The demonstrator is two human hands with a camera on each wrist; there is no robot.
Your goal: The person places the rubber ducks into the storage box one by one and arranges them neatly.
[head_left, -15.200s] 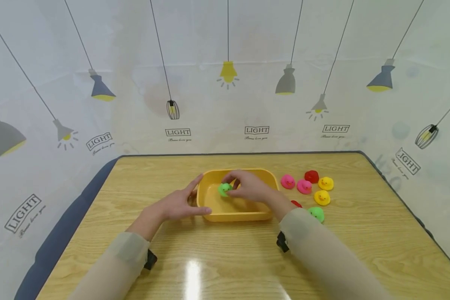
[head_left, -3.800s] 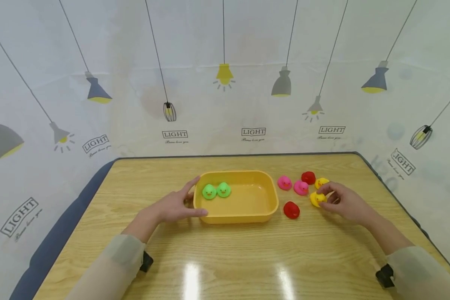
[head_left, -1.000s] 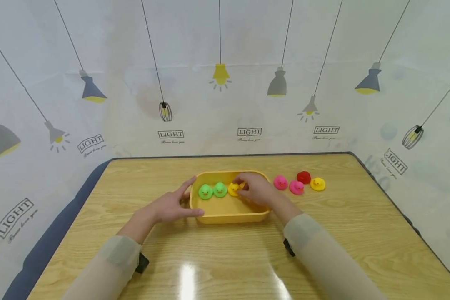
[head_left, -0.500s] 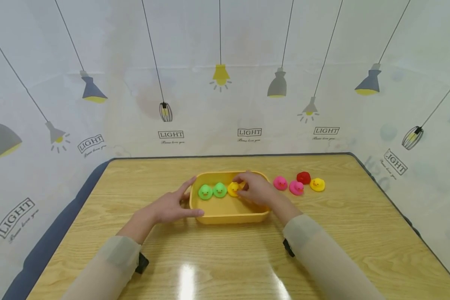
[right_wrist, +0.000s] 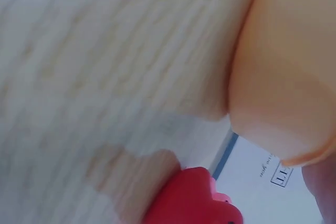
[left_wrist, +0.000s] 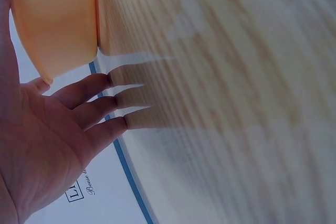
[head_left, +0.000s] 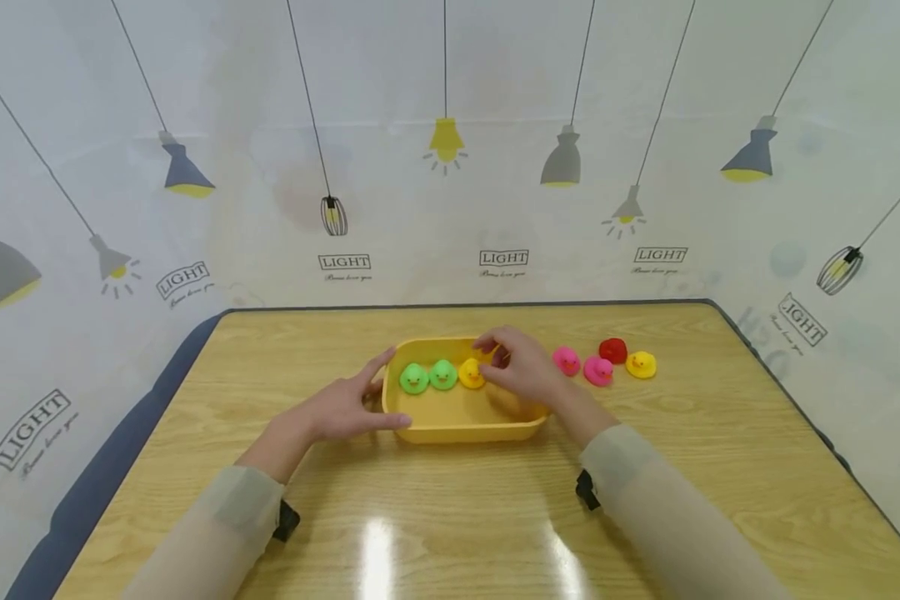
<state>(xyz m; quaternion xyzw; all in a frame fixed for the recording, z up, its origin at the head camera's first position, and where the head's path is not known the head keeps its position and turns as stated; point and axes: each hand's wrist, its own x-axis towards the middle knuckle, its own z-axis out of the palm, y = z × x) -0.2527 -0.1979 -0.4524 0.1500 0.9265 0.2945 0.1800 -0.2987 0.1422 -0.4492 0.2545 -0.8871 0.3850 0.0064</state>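
Observation:
A yellow plastic tub [head_left: 450,434] stands mid-table in the head view. Along its left part, two green rubber ducks [head_left: 414,380] and a yellow rubber duck [head_left: 470,374] sit in a row. My left hand [head_left: 345,408] spans the tub's left end, thumb on the near rim and index finger at the far corner; in the left wrist view its other fingers [left_wrist: 86,90] are stretched to the tabletop. Above the tub's right half, my right hand [head_left: 523,367] has its thumb and fingers parted, close beside the yellow duck, holding nothing.
Right of the tub sit two pink ducks [head_left: 598,371], a red duck [head_left: 612,351] and another yellow duck [head_left: 641,364]. A nearer red duck [right_wrist: 191,200] shows in the right wrist view; my right forearm hides it in the head view. A printed curtain [head_left: 420,275] borders the table.
Earlier, a second green duck and then a yellow duck came from the right-hand group into the tub. Since half a second ago, my right fingers have parted and lifted off the yellow duck.

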